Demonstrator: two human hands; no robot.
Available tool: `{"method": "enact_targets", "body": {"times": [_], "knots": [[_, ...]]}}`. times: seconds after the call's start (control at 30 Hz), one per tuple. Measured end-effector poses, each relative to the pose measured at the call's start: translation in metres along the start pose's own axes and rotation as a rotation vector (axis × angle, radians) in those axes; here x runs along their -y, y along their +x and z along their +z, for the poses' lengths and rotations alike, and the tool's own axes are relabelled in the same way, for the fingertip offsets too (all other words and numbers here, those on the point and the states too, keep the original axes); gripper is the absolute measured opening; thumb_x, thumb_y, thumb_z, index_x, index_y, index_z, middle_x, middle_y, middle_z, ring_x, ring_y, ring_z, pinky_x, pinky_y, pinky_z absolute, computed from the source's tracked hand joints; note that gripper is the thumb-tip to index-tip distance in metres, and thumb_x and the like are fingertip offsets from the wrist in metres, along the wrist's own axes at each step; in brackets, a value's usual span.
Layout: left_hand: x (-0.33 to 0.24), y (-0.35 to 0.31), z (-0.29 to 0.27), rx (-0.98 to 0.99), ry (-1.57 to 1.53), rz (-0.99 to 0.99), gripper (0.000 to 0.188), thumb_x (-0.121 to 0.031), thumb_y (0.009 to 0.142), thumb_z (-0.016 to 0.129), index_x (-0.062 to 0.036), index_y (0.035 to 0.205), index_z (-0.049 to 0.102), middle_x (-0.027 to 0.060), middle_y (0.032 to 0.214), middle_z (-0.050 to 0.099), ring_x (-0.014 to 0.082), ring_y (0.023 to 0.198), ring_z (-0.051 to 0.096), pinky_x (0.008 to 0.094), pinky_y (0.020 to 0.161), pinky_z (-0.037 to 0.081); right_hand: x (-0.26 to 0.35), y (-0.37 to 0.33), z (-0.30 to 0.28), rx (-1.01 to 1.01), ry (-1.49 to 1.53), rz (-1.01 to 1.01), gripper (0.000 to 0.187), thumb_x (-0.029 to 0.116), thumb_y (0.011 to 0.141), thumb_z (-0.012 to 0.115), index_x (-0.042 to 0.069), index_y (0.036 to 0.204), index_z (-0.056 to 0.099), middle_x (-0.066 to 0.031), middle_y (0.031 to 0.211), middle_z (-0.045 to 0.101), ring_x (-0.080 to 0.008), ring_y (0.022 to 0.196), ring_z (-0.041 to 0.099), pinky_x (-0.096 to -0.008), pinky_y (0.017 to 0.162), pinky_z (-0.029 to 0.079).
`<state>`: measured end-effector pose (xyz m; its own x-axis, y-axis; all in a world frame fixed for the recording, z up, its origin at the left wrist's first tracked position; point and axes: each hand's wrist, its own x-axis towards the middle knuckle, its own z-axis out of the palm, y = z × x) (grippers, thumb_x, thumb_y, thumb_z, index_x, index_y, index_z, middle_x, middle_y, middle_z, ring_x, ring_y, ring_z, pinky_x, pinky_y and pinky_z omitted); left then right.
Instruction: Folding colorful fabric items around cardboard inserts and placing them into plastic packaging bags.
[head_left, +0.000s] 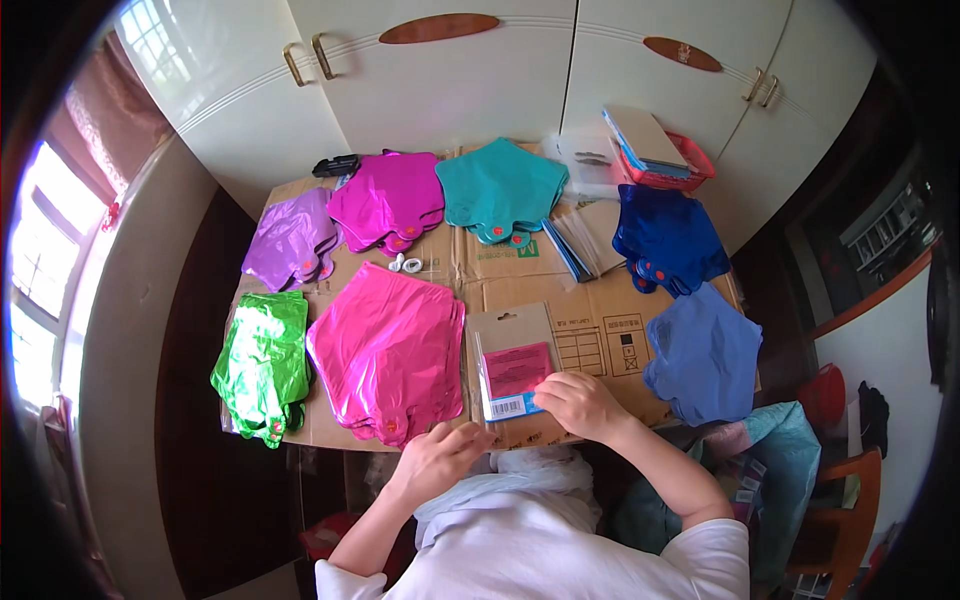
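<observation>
A flat clear packet (518,366) with a hang hole, a pink panel and a blue-and-white barcode strip lies on the cardboard in front of me. My right hand (582,404) is at its lower right corner, fingers pinched on the edge. At the table's front edge is my left hand (442,462), fingers curled together; whatever they hold, if anything, is hidden. Just beyond it lies a stack of flat hot-pink foil balloons (390,345), tabs toward me. Green foil balloons (262,350) lie to its left, and periwinkle-blue ones (706,352) sit right of the packet.
Along the back are stacks of purple (290,235), magenta (388,198), teal (502,185) and dark blue (668,232) foil balloons. White earbuds (405,263), clear sleeves (582,245) and a red basket (690,165) stand among them. A teal bag (790,470) hangs right.
</observation>
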<state>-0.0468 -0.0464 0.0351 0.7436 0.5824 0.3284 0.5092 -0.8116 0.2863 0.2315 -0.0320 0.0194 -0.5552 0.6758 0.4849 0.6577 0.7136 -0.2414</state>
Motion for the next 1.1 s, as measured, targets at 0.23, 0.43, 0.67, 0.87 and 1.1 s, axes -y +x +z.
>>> {"method": "enact_targets", "body": {"times": [0.23, 0.43, 0.67, 0.87, 1.1], "knots": [[0.002, -0.001, 0.015, 0.002, 0.153, 0.162, 0.032, -0.013, 0.070, 0.065, -0.0123, 0.102, 0.067, -0.0029, 0.104, 0.059, 0.0129, 0.073, 0.053, 0.0259, 0.057, 0.050, 0.018, -0.018, -0.009, 0.064, 0.041, 0.033, 0.021, 0.018, 0.076, 0.066, 0.005, 0.092, 0.063, -0.0075, 0.106, 0.063, -0.0205, 0.104, 0.060, -0.0333, 0.087, 0.051], [-0.001, 0.001, 0.030, -0.187, -0.119, -0.041, 0.020, -0.006, 0.071, 0.068, -0.0077, 0.090, 0.064, 0.0031, 0.091, 0.064, 0.0189, 0.071, 0.059, 0.0303, 0.058, 0.051, 0.025, -0.018, -0.019, 0.094, 0.081, 0.047, 0.038, 0.032, 0.073, 0.074, 0.004, 0.096, 0.064, -0.0096, 0.112, 0.063, -0.0226, 0.109, 0.058, -0.0347, 0.092, 0.050], [-0.001, 0.018, 0.032, -0.211, -0.353, -0.281, 0.010, -0.005, 0.076, 0.067, -0.0045, 0.082, 0.059, 0.0082, 0.081, 0.064, 0.0261, 0.072, 0.064, 0.0351, 0.060, 0.052, 0.024, -0.021, -0.002, -0.020, 0.059, 0.119, 0.021, 0.020, 0.074, 0.074, 0.006, 0.086, 0.065, -0.0054, 0.100, 0.067, -0.0194, 0.096, 0.064, -0.0313, 0.084, 0.053], [-0.004, 0.030, 0.028, -0.099, -0.416, -0.576, 0.010, -0.010, 0.080, 0.066, -0.0028, 0.081, 0.059, 0.0123, 0.075, 0.061, 0.0306, 0.065, 0.063, 0.0387, 0.057, 0.052, 0.027, -0.015, 0.006, -0.091, 0.033, 0.193, 0.012, 0.015, 0.074, 0.072, 0.008, 0.079, 0.064, -0.0024, 0.086, 0.067, -0.0174, 0.082, 0.066, -0.0294, 0.069, 0.055], [-0.003, 0.035, 0.035, -0.047, -0.242, -0.630, 0.027, -0.024, 0.080, 0.070, -0.0021, 0.087, 0.056, 0.0137, 0.080, 0.056, 0.0338, 0.063, 0.062, 0.0411, 0.055, 0.051, 0.027, -0.016, 0.012, -0.056, 0.092, 0.413, 0.047, 0.022, 0.069, 0.079, 0.008, 0.106, 0.054, -0.0121, 0.121, 0.050, -0.0276, 0.104, 0.055, -0.0383, 0.084, 0.048]]}}
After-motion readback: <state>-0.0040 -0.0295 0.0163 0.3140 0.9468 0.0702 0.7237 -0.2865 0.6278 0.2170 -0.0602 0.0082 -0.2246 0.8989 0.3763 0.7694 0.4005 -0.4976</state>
